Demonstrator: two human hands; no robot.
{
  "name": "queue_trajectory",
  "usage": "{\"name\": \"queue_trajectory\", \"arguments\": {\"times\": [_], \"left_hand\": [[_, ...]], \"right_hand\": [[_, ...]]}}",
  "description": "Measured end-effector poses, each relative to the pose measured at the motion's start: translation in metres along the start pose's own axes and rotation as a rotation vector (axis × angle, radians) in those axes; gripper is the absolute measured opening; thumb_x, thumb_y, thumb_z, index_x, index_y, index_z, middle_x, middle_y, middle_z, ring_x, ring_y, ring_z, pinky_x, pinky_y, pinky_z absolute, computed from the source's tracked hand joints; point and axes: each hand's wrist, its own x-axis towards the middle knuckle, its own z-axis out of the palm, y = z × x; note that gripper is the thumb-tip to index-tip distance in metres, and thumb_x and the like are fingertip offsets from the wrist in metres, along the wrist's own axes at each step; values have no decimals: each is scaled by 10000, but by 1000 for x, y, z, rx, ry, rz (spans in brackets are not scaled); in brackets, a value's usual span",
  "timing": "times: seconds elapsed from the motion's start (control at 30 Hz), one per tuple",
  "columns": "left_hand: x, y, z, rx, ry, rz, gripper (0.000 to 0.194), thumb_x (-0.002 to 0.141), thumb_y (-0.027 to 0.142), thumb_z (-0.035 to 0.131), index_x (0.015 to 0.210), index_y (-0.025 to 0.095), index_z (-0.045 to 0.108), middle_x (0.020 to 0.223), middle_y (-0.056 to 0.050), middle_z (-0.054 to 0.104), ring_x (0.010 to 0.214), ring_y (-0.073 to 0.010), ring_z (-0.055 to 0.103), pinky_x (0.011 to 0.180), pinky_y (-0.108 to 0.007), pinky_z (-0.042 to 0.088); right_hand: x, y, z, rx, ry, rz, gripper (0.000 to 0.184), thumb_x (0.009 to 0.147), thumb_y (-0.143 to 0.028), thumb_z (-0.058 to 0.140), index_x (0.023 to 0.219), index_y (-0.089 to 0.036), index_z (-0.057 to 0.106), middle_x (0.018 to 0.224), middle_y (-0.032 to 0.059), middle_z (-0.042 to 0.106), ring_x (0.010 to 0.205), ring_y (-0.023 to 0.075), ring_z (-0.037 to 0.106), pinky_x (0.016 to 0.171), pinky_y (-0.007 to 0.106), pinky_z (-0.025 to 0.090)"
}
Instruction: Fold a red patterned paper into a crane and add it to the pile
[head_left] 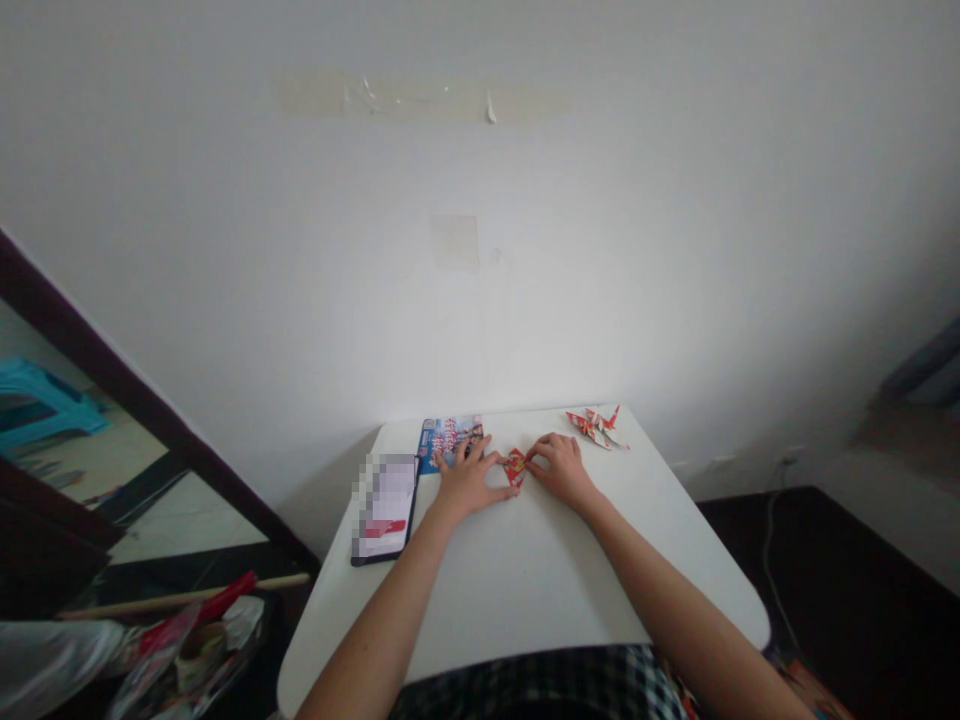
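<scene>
Your left hand (465, 483) and right hand (562, 467) are pinching a part-folded red paper diamond (514, 468). Seemingly finished, winged red-white origami (594, 428) is lying rightward beyond.

The folded paper (515, 467) is red and yellow, the table (510, 580) white, the cloth (637, 682) checked.

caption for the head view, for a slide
Left hand and right hand touch a folded red paper on a white table
</scene>
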Motion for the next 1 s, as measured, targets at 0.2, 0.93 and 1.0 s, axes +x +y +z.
{"name": "queue_trajectory", "arguments": {"times": [0.2, 0.93, 1.0], "left_hand": [[-1, 1, 3, -50, 26, -24, 581, 729, 740, 719, 1243, 471, 695, 1674, 55, 385, 1545, -460, 243, 1185, -807, 77], [13, 8, 15, -114, 235, -119, 117, 887, 425, 708, 884, 337, 785, 1513, 46, 594, 1440, -372, 410, 1162, -813, 188], [12, 8, 14, -122, 223, -125, 123, 868, 454, 724, 891, 351, 786, 1521, 50, 587, 1457, -387, 386, 1157, -824, 168]], "right_hand": [[0, -2, 0, -15, 7, 12, 193, 943, -409, 674, 1089, -305, 745, 1210, 80, 635, 1245, 286, 538, 1184, 626, 241], [5, -6, 2, -56, 39, -28, 145, 949, -336, 673, 1020, -295, 793, 1200, 89, 655, 1253, 293, 509, 1163, 591, 277], [6, -6, 1, -58, 31, -30, 131, 935, -342, 691, 1002, -302, 796, 1204, 85, 660, 1268, 299, 494, 1159, 599, 276]]}}
